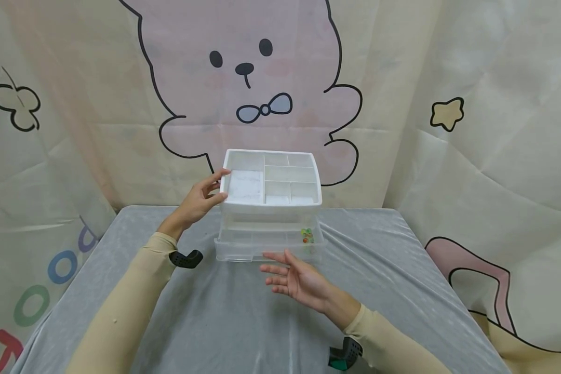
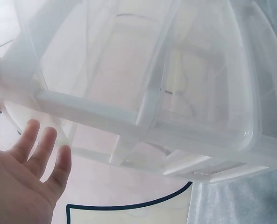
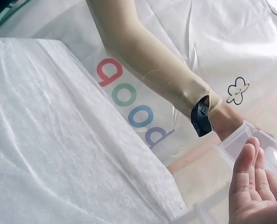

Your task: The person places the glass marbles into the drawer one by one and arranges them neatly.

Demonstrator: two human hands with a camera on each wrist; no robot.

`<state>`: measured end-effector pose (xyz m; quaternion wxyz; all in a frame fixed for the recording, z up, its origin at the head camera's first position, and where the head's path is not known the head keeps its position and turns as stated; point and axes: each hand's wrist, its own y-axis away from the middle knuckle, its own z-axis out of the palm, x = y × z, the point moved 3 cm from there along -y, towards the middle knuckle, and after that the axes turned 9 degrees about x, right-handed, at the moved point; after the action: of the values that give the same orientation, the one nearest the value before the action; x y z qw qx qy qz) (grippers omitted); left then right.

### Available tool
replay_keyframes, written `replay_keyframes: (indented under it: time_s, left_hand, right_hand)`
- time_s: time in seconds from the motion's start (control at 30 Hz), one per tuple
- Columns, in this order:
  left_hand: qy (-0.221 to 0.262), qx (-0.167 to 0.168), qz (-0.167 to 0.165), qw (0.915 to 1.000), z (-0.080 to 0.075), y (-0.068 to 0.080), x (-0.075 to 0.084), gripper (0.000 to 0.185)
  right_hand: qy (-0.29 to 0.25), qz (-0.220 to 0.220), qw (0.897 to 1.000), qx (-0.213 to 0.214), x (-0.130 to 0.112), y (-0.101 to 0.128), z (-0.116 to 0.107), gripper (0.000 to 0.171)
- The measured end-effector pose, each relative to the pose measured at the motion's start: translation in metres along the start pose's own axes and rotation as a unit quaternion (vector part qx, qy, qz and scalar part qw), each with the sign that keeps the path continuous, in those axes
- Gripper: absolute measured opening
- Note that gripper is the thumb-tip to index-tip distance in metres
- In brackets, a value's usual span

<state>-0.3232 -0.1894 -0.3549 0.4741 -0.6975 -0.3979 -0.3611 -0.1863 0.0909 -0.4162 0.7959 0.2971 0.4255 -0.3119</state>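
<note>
**Inspector:** Position of the box?

**Assistant:** The white plastic box stands at the far middle of the table, which is covered in grey cloth. Its top is an open tray split into several compartments. Below it, a clear drawer sticks out toward the person. A few small coloured beads — orange, green, red — lie in the drawer's right-hand part.

**Inspector:** Left hand?

**Assistant:** The left hand rests against the box's left upper edge, fingers straight, fingertips touching the rim. It clamps nothing. The left wrist view shows the same hand with fingers spread and relaxed just beside the translucent wall of the box.

**Inspector:** Right hand?

**Assistant:** The right hand hovers palm up just in front of the drawer, fingers extended and slightly apart, holding nothing. Whether a fingertip touches the drawer front cannot be told. In the right wrist view its fingers lie straight and close together near a corner of the box.

**Inspector:** Any writing?

**Assistant:** No label on the box can be read. The backdrop carries a pink cartoon rabbit and large coloured letters at lower left — only two round "o" shapes are legible; in the right wrist view they appear mirrored.
</note>
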Motion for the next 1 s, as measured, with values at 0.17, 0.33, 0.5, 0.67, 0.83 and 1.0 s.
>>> replay_keyframes:
  time_s: [0.17, 0.33, 0.5, 0.67, 0.83, 1.0]
  left_hand:
    - [0.004, -0.001, 0.000, 1.0000, 0.000, 0.000, 0.001, 0.060]
    - [0.006, -0.001, 0.010, 0.9999, 0.000, -0.001, 0.001, 0.060]
    - [0.010, 0.001, 0.007, 0.9999, 0.000, -0.001, 0.001, 0.060]
    - [0.010, 0.001, 0.001, 0.9999, 0.000, -0.001, 0.002, 0.061]
    - [0.005, 0.002, -0.003, 1.0000, 0.000, 0.000, 0.001, 0.060]
    - [0.006, 0.002, -0.003, 1.0000, 0.000, 0.000, 0.001, 0.060]
  right_hand:
    - [-0.007, -0.006, 1.000, 0.005, -0.002, -0.006, -0.005, 0.070]
    - [-0.008, -0.014, 1.000, 0.006, -0.005, -0.012, -0.007, 0.070]
    - [-0.010, -0.015, 1.000, 0.008, -0.007, -0.019, -0.010, 0.070]
    - [-0.008, -0.019, 1.000, 0.015, -0.009, -0.026, -0.014, 0.070]
    - [-0.012, -0.018, 1.000, 0.020, -0.011, -0.031, -0.016, 0.073]
    - [-0.017, -0.022, 0.999, 0.019, -0.015, -0.035, -0.017, 0.074]
